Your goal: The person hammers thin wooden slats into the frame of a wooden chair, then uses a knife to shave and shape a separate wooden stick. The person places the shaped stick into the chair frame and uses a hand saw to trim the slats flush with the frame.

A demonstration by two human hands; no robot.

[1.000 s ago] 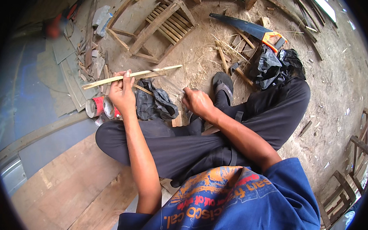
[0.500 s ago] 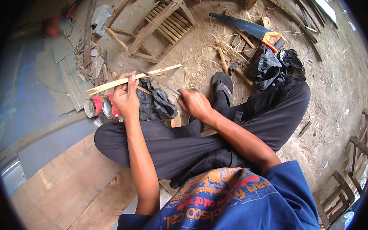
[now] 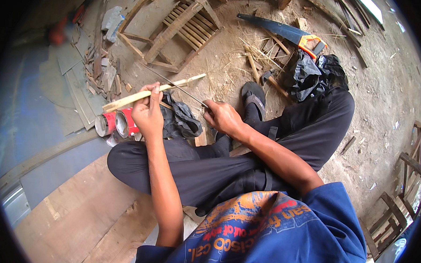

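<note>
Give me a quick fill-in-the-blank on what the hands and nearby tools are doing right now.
1. The left hand grips a pale wooden ____ held across the lap.
2. The right hand holds a thin blade that lies ____ the stick.
3. The handsaw on the ground has an ____ handle.
4. Two red ____ lie on their sides just left of the left hand.

Missing words: stick; across; orange; cans

Blade handle (image 3: 210,109) hidden — inside right grip (image 3: 223,118) (fisted).
</note>
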